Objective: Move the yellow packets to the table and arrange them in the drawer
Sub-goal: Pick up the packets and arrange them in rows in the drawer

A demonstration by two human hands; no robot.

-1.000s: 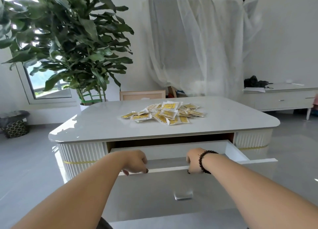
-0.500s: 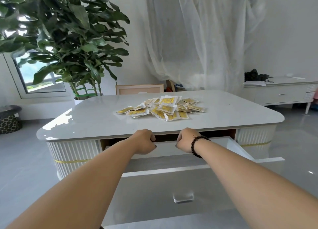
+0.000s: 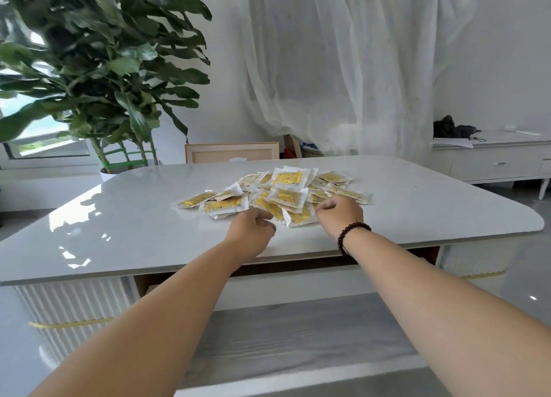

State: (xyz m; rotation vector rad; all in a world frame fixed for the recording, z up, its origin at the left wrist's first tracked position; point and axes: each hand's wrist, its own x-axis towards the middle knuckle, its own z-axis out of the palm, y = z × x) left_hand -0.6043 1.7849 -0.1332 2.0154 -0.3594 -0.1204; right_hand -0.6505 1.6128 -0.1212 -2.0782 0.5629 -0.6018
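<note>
Yellow packets (image 3: 287, 188): loose heap on the white table (image 3: 417, 211), printing too small to read. Drawer (image 3: 298, 331): pulled out below the tabletop. Left hand (image 3: 252, 225), right hand (image 3: 340, 211): fingers curled at the heap's near edge; whether either grips a packet cannot be told.

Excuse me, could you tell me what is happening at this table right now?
A person is reaching both hands to a pile of yellow packets lying on the white table. The left hand and right hand sit at the pile's near edge, fingers curled; whether either grips a packet is unclear. The drawer below stands pulled open, no packets visible inside.
</note>
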